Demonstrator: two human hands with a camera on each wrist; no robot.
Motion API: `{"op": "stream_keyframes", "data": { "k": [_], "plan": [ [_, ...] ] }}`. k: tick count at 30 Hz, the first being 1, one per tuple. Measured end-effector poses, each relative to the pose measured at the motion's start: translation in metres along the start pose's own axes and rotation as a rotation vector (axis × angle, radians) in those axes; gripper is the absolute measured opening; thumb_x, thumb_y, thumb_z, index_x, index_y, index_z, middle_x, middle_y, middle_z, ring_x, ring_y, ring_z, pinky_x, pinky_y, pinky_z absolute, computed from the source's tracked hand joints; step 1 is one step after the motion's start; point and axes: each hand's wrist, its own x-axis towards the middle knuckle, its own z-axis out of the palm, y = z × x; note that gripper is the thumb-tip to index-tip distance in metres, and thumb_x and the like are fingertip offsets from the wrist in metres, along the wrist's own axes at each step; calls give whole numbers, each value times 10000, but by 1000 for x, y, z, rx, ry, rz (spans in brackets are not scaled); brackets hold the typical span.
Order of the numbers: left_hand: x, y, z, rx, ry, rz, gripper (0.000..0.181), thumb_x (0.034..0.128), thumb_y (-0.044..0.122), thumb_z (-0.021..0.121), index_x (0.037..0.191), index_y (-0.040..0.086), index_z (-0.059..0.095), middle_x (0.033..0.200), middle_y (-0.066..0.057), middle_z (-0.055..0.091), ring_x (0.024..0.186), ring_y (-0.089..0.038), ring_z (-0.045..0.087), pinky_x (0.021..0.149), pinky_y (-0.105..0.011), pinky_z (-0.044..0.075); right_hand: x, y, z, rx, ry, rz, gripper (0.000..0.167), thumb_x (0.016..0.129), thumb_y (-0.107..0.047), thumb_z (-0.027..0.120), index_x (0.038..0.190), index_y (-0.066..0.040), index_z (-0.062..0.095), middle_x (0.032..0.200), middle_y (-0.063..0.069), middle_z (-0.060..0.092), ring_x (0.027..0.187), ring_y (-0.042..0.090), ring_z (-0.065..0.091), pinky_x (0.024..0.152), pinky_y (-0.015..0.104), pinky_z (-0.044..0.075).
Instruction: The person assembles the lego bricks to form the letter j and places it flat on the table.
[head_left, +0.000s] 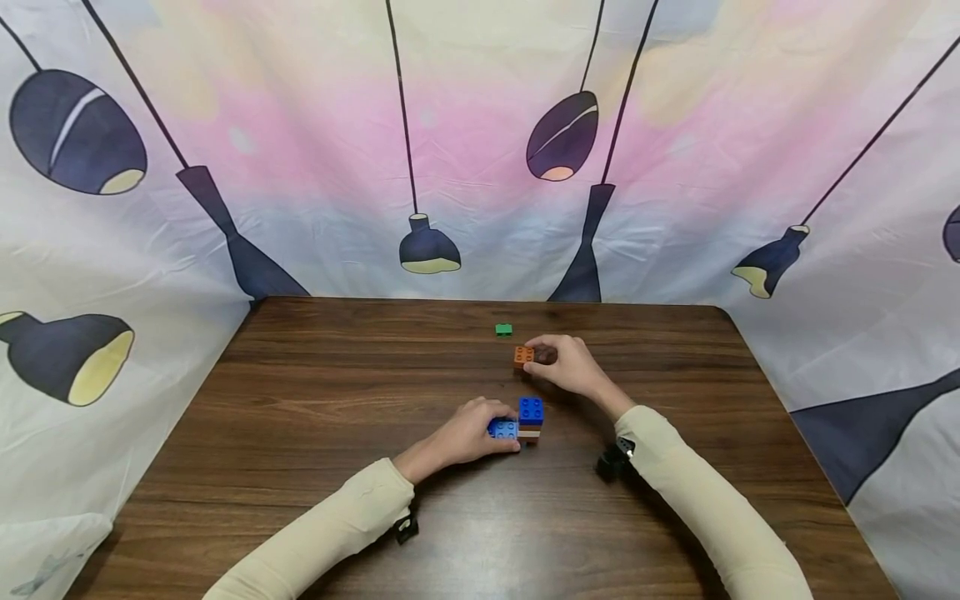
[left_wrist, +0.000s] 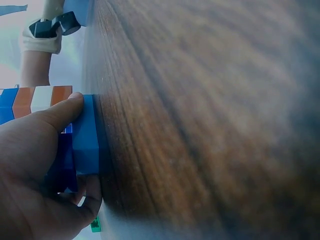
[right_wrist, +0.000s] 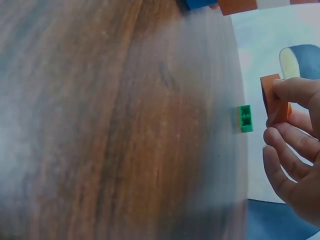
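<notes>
Near the table's middle, my left hand (head_left: pixel 468 432) grips a small structure of toy building bricks by its low left part. Blue bricks (head_left: pixel 504 429) show between its thumb and fingers. A stack rises beside them, with brown-orange and white layers and a dark blue brick (head_left: pixel 531 407) on top. In the left wrist view, thumb and fingers hold the wide blue base brick (left_wrist: pixel 86 137) from either side. Further back, my right hand (head_left: pixel 572 367) pinches an orange brick (head_left: pixel 522 357) between thumb and fingers. The right wrist view shows this orange brick (right_wrist: pixel 275 100) raised off the table.
A small green brick (head_left: pixel 504 330) lies near the back edge of the brown wooden table (head_left: pixel 337 358). A cloth with printed lamps (head_left: pixel 430 250) hangs behind and at both sides. Dark wrist cameras (head_left: pixel 406 528) sit by the sleeves.
</notes>
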Motion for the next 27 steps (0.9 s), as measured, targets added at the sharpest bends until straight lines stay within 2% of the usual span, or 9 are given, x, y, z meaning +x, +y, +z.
{"op": "stream_keyframes", "data": {
  "k": [12,22,27],
  "plan": [
    [-1,0,0,-2,10,11,430,914,332,790,1254,78,718,1190,-49,730,978,-178,626,817,-328,484,-19,-23,-14,30,21,-63,396,934,-347,765,1271,-144,712,1102,43,747,937,170,702,791,377,574],
    [0,-1,0,3,11,19,422,916,336,788,1243,78,723,1183,-45,733,992,-181,635,841,-348,493,-36,-37,-25,30,54,-131,384,938,-327,764,1269,-138,718,1091,29,753,947,177,707,776,371,575],
    [0,-1,0,1,10,23,430,916,338,787,1243,68,721,1191,-48,733,1020,-192,647,880,-382,503,-46,-42,-30,25,53,-143,369,939,-320,763,1265,-154,720,1102,5,752,951,138,702,752,327,569]
  ]
}}
